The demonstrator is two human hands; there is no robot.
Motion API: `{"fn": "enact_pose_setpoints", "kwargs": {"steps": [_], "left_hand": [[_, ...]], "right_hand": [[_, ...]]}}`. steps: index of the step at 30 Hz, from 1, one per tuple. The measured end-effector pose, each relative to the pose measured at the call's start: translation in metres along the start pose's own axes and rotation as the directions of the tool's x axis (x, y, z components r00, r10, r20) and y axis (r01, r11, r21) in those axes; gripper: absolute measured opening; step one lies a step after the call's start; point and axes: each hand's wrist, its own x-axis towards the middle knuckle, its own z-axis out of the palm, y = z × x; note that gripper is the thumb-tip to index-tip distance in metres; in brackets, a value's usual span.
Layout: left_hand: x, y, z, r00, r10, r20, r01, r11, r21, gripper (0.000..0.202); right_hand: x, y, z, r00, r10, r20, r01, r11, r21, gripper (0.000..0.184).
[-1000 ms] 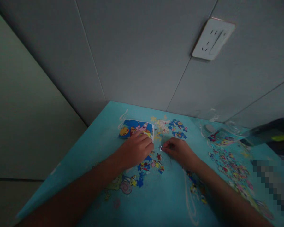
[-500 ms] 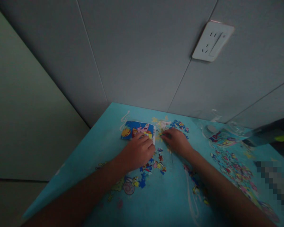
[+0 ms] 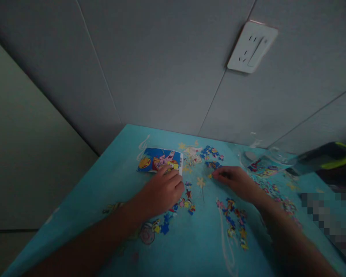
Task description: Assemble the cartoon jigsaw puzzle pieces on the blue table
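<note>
Left hand [image 3: 161, 192]: palm down, half-curled, index tip on near edge of reference picture card [image 3: 160, 161], nothing gripped. Right hand [image 3: 238, 181]: fingertips narrowed onto one small puzzle piece [image 3: 211, 176], low over the blue tablecloth [image 3: 190, 250], just right of a yellow flower shape [image 3: 201, 182]; too dim to tell whether that flower is piece or print. Just beside left knuckles, small patch [image 3: 187, 200] of blue, red and yellow pieces, seemingly joined. Beyond right fingertips, towards the wall, blue cluster [image 3: 211, 153], apart from the patch. By right forearm, scattered pieces [image 3: 236, 223]; further right, bigger unsorted spread [image 3: 276, 188] next to a clear plastic bag [image 3: 265, 165]. Dark object with lime trim [image 3: 325, 159] at far right edge. Wall socket [image 3: 252, 46] high above table. Judged early going: only a few little patches fitted, no border laid, most pieces loose, bulk left to sort and join.
</note>
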Motion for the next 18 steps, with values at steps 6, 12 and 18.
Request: {"fn": "enact_pose_setpoints", "kwargs": {"steps": [6,12,18], "left_hand": [[-0.002,0.005,0.009,1.000,0.025,-0.003,-0.025,0.996,-0.090,0.012],[0.002,0.006,0.006,0.998,0.031,-0.047,-0.037,0.989,-0.140,0.014],[0.002,0.012,0.008,0.985,0.171,-0.034,-0.174,0.964,-0.200,0.024]], "right_hand": [[-0.037,0.001,-0.003,0.983,0.006,0.181,0.005,0.998,-0.062,0.015],[-0.024,0.015,0.008,0.988,-0.080,-0.128,0.051,0.974,-0.219,0.021],[0.001,0.021,0.021,0.950,-0.154,-0.271,0.000,0.870,-0.493,0.037]]}}
